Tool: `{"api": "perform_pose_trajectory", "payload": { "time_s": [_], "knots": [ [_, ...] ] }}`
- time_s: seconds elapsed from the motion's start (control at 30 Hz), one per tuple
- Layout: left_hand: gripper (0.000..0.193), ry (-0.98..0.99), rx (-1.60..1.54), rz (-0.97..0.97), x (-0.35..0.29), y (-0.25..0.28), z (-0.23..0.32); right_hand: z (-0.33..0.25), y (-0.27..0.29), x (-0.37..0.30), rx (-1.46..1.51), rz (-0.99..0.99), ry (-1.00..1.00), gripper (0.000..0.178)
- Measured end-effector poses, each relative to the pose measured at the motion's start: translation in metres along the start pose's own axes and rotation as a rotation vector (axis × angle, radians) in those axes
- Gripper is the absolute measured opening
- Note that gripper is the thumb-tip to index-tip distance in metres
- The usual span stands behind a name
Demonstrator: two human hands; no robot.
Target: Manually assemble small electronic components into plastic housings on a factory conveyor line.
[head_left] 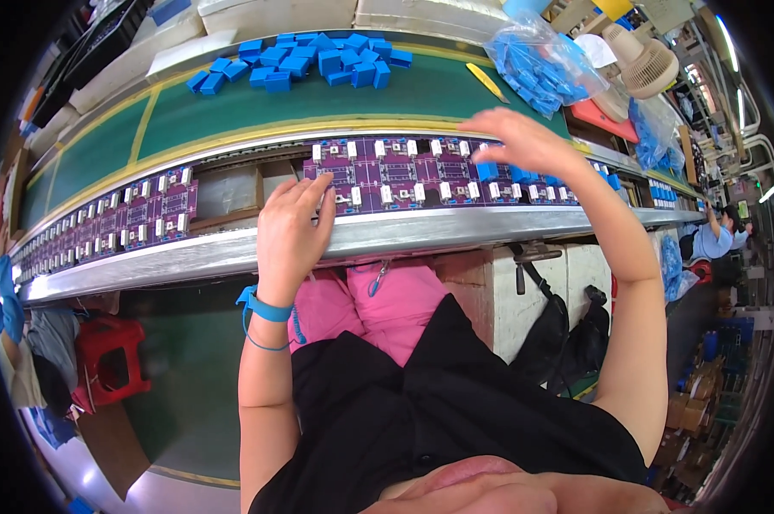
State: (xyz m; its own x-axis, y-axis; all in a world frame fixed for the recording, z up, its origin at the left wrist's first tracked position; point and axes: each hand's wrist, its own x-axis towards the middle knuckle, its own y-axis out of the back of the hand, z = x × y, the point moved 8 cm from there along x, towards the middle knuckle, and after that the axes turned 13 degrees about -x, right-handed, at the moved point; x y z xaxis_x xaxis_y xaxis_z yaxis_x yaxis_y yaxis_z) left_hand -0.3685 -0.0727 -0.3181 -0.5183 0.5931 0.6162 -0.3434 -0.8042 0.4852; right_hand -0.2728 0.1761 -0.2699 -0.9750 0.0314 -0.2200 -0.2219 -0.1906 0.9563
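A purple circuit board panel (pixel 366 176), fitted with white block-shaped components, lies on the metal-edged line in front of me. My left hand (pixel 294 221) rests at the panel's left end, fingers spread, fingertips touching its edge. Above the panel's right part hovers my right hand (pixel 528 144), thumb and fingers apart, with nothing visible between them. Just below it, blue block-shaped parts (pixel 520 175) sit on the boards, partly hidden by this hand and forearm. A blue wrist strap (pixel 271 310) with a coiled cord circles my left wrist.
More purple boards (pixel 130 214) lie left of a gap in the line. Beyond, the green bench (pixel 207 116) bears a pile of blue parts (pixel 297 62), a yellow cutter knife (pixel 487 83) and a bag of blue parts (pixel 541 64). A fan (pixel 644 64) stands far right.
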Motion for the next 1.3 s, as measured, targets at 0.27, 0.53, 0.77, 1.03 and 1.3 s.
{"api": "perform_pose_trajectory", "payload": {
  "time_s": [0.27, 0.53, 0.77, 1.03, 1.3],
  "knots": [
    [0.019, 0.057, -0.045, 0.005, -0.003, 0.004, -0.004, 0.069, -0.008, 0.143, 0.217, 0.38, -0.217, 0.031],
    [0.02, 0.029, -0.027, 0.004, -0.002, -0.001, -0.004, 0.091, -0.028, 0.175, 0.242, 0.409, -0.321, 0.025],
    [0.02, 0.017, -0.02, 0.015, -0.004, 0.003, -0.005, 0.074, -0.014, 0.136, 0.343, 0.303, -0.282, 0.029],
    [0.02, 0.039, -0.018, 0.014, -0.002, -0.001, -0.003, 0.048, -0.021, 0.136, 0.535, 0.38, 0.036, 0.046],
    [0.02, 0.035, -0.019, 0.021, -0.004, 0.002, -0.004, 0.016, 0.009, 0.041, 0.418, 0.298, 0.042, 0.03]
  ]
}}
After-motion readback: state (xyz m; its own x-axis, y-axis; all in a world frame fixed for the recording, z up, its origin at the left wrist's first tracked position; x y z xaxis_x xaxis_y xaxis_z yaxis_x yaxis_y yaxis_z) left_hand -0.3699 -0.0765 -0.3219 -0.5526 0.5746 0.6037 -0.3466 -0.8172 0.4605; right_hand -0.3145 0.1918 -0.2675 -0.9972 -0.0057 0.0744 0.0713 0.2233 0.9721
